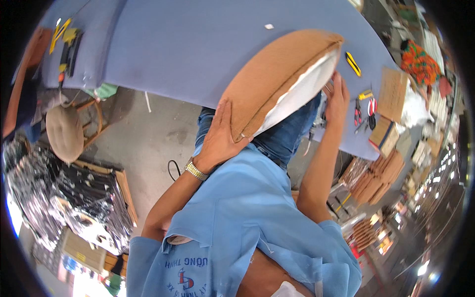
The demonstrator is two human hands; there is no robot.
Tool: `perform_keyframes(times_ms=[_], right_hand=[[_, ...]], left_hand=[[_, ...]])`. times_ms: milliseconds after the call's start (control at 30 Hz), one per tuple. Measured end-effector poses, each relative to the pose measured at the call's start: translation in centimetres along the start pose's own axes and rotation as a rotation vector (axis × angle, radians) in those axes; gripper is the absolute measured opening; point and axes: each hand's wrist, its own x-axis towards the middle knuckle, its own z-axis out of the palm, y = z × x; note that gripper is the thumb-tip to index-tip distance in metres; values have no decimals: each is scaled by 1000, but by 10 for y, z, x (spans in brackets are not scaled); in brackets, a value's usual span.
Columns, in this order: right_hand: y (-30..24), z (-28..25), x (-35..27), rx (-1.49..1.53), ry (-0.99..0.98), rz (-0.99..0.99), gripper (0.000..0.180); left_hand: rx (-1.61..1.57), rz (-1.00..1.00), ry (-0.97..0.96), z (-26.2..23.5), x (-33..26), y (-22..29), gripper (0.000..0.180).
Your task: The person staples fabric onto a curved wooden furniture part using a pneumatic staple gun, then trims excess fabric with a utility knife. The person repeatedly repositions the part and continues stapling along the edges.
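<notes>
In the head view, the left hand point(217, 136) lies flat and spread against the lower end of a tan cushion cover point(269, 79), its fingers stretched open along the fabric and its palm pressing the cover's corner; a metal wristwatch point(196, 170) sits just below it on the wrist. The cushion cover slants up and away from this hand, with white foam padding point(302, 94) showing along its open edge on the side toward the right hand point(337, 96). That hand is raised beside the open edge, its fingers curled partly at the foam, though whether they grip it cannot be told. Just beyond the right hand a yellow utility knife point(353, 63) lies on the blue table point(198, 44), and red-handled scissors point(357, 112) lie near it, farther out.
</notes>
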Motion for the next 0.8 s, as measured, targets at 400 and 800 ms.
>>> perform_keyframes(times_ms=[400,800], right_hand=[[-10,68,-1,9,216,-43,41],[-122,138,-51,-17,-45,-517,17]], left_hand=[[-15,133,-181,2,13,15,130],[-595,521,77,-47,62,93,110]])
